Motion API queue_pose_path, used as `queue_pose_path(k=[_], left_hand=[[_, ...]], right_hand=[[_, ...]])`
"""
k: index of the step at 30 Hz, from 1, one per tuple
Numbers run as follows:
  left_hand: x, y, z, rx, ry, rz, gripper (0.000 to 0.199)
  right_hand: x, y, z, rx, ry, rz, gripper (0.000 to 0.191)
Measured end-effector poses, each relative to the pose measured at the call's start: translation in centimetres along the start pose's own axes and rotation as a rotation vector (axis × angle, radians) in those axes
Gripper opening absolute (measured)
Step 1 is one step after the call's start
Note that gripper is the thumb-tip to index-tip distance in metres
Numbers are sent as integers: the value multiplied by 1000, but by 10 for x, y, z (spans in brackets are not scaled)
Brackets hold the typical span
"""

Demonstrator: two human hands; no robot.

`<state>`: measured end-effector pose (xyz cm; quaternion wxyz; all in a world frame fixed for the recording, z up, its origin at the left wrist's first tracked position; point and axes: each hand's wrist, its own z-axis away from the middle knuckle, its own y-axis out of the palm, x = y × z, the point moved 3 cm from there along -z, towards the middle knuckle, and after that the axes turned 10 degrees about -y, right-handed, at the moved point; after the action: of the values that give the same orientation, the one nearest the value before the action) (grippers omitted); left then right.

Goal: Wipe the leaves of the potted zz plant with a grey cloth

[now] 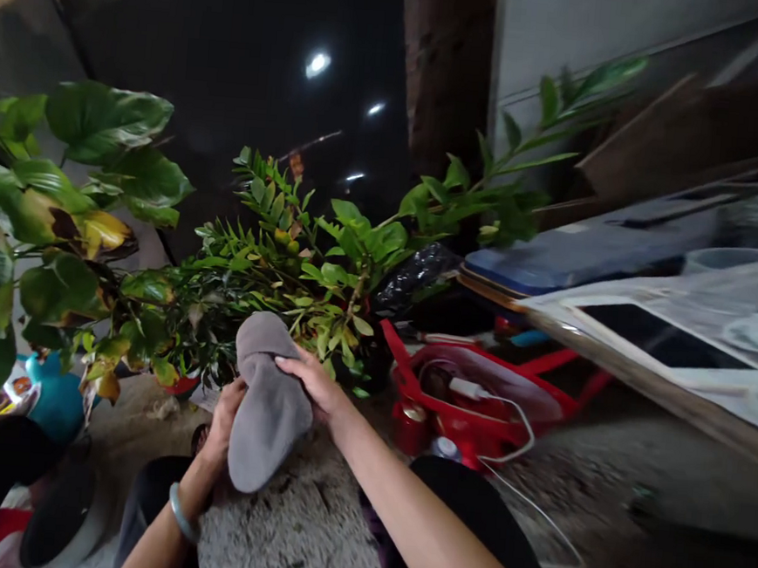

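Rounded grey cloth piece (268, 424), creased

The head-worn camera faces forward and downward, with left hand (223, 415) and right hand (312, 382) near, plants (362, 239) beyond.

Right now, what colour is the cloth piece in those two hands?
The cloth piece is plain grey; the head view shows it best.

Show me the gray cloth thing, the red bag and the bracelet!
Gray cloth thing (269, 420), head view: its lower part.
Red bag (469, 428), head view: its front side.
Bracelet (177, 514), head view: middle of its band.
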<state>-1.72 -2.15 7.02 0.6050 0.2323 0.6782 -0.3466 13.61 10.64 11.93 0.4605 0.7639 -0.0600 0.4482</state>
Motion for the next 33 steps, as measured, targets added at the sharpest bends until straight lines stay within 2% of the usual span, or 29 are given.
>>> queue_pose_path(k=[3, 4, 6, 8, 9, 12, 16, 20, 23, 26, 29, 31, 33], left_hand=[[-2, -41, 10, -168, -58, 63, 19], [-4, -51, 15, -185, -106, 170, 24], [-14, -59, 29, -117, -183, 431, 39], [-28, -55, 42, -26, -187, 593, 53], [-34, -51, 48, -13, -179, 603, 57], [-42, -38, 59, -79, -186, 487, 65], [-36, -34, 58, -151, -200, 396, 80], [-28, -42, 56, -216, -226, 336, 78], [-23, -44, 56, -207, -275, 370, 74], [-21, -45, 55, -174, -300, 415, 73], [-25, -52, 54, -187, -307, 379, 65], [-35, -62, 55, -218, -279, 353, 61], [-53, -76, 54, -248, -231, 333, 57]], right_hand=[[-21, 14, 7, 166, 51, -115, 50], [-26, 21, 8, 216, 56, -140, 51], [-37, 35, 9, 274, 61, -168, 52], [-50, 47, 7, 271, 49, -137, 50], [-56, 51, 6, 265, 23, -84, 47], [-69, 57, 6, 279, -131, 200, 37], [-68, 55, 11, 350, -298, 608, 27], [-64, 57, 22, 491, -451, 844, 44], [-69, 56, 28, 547, -436, 934, 54], [-72, 48, 31, 544, -393, 901, 55], [-71, 31, 22, 477, -276, 683, 53], [-73, 17, 10, 327, -160, 524, 51], [-78, 3, -5, 111, -44, 444, 55]])
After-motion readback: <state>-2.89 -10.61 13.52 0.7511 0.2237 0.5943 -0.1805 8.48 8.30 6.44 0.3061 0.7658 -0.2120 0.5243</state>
